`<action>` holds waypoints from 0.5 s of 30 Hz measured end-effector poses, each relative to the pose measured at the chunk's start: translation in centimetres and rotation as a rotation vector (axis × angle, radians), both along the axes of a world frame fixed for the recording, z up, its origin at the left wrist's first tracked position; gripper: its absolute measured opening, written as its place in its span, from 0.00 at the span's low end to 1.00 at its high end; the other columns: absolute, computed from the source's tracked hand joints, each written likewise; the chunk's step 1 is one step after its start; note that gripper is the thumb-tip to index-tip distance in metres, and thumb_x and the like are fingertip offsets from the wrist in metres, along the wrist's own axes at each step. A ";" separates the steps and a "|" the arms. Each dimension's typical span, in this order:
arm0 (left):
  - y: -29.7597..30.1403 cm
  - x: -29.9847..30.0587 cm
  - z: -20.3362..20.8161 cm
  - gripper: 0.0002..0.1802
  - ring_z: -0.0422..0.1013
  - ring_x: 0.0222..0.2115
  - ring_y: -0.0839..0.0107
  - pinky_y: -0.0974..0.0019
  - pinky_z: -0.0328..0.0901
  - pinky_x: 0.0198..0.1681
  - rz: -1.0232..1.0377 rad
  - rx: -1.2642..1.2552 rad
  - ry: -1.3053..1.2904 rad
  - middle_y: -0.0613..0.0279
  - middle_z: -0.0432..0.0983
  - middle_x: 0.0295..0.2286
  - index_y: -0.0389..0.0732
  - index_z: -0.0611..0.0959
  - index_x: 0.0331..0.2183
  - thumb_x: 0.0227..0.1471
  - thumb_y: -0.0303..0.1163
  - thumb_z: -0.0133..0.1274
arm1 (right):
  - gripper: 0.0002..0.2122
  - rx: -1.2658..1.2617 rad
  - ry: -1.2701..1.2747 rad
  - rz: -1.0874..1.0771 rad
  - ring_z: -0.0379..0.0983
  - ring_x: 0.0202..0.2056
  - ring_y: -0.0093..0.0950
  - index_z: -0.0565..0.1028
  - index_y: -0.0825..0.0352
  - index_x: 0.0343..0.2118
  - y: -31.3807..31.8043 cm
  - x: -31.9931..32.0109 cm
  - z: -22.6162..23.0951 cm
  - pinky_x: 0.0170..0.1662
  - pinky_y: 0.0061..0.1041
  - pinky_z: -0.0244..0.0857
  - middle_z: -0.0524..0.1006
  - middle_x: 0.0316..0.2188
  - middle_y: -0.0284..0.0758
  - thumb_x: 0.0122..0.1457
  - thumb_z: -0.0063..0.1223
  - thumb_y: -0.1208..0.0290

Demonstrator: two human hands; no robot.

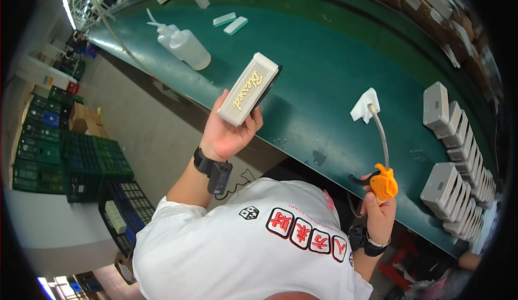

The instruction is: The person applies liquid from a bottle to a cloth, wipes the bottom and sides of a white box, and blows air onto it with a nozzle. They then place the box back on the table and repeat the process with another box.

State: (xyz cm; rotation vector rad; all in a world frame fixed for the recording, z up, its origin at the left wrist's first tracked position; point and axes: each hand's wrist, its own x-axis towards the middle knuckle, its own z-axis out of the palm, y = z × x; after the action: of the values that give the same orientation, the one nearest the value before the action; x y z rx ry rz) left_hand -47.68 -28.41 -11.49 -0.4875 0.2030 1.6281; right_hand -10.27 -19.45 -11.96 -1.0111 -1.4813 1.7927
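- Left hand (229, 135) grips the lower end of a white perforated box (250, 89), thumb along one side and fingers around the other; I'd guess this low hold is meant to leave the face with raised yellow lettering uncovered.
- That box is up in front of the person, near the close edge of the green surface (318, 62), tilted, probably so its face can be looked at.
- Right hand (379, 213) is closed around an orange trigger tool (384, 184), fingers near its black lever (360, 181), presumably within reach of a squeeze.
- Its slender tube (382, 138) points away from the body and ends at a white cloth (366, 106); whether that is wrapped on or merely touching, I can't tell.
- Pale boxes (436, 106) stand packed in rows at the right, likely to save room.
- Two squeeze bottles (190, 52) stand off to the left, seemingly out of the way.
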 end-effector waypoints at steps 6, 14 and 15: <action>2.6 1.4 -0.1 0.23 0.68 0.42 0.58 0.67 0.72 0.40 -0.130 0.086 0.019 0.55 0.73 0.44 0.41 0.76 0.48 0.57 0.45 0.55 | 0.11 0.268 0.009 -0.573 0.63 0.20 0.14 0.70 0.71 0.41 -3.0 3.3 -2.4 0.23 0.14 0.59 0.74 0.40 0.34 0.65 0.49 0.67; 5.6 3.1 -1.1 0.25 0.69 0.45 0.57 0.63 0.71 0.45 -0.233 0.156 0.140 0.54 0.72 0.47 0.41 0.73 0.51 0.55 0.41 0.57 | 0.14 0.300 -0.346 -1.145 0.66 0.21 0.17 0.73 0.71 0.40 -4.7 9.9 -8.4 0.27 0.17 0.62 0.75 0.33 0.32 0.65 0.50 0.61; 5.9 3.4 -1.1 0.25 0.69 0.46 0.58 0.62 0.71 0.46 -0.252 0.146 0.144 0.54 0.72 0.48 0.40 0.73 0.51 0.55 0.40 0.57 | 0.15 0.219 -0.378 -1.140 0.66 0.21 0.18 0.73 0.71 0.39 -4.8 10.4 -9.5 0.27 0.17 0.62 0.75 0.32 0.32 0.65 0.51 0.60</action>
State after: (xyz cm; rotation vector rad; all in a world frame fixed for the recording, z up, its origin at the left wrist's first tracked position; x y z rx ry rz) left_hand -44.28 -22.55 -12.57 -0.2228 0.2414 1.4193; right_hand 0.10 -24.27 -21.44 -1.6582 -0.8903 0.6370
